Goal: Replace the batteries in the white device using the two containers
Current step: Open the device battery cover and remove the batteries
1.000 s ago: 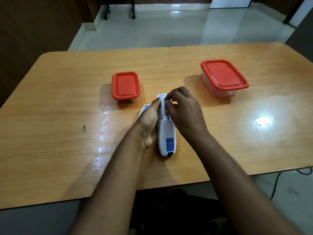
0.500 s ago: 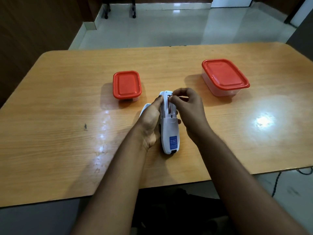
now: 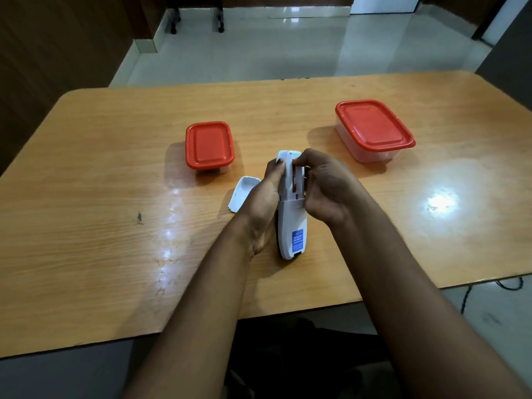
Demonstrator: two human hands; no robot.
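Hands both on the white device (image 3: 291,226), lying back-up on the table (image 3: 115,226). Left hand (image 3: 266,197) curled along the device's left flank, thumb up near its far end, presumably to brace the body against sliding or rolling. Right hand (image 3: 322,185) curled over the right side of the open battery bay, fingertips pinching at the red-labelled battery (image 3: 295,180) seated there; impossible to tell whether actually lifted free or only gripped in place. Judged as the removal step: pulling the old cell out against the spring contact, hence the steadying grip opposite.

Battery cover (image 3: 241,194) off, resting inside-up just left of the device, partly hidden behind the left hand; set close, likely for quick refitting. Blue label (image 3: 298,241) visible near the device's near end.

Smaller red-lidded container (image 3: 209,146) beyond and to the left of the device, near; larger red-lidded container (image 3: 374,131) beyond and to the right of the device, farther off. Both lids on, so neither yet opened for dropping spent cells or fetching fresh ones. Contents not discernible through the walls.

Early in the task, by this layout: cover off, battery in the fingers, containers shut. Next move probably needing one hand freed to pop a lid, with the device left lying on the table.
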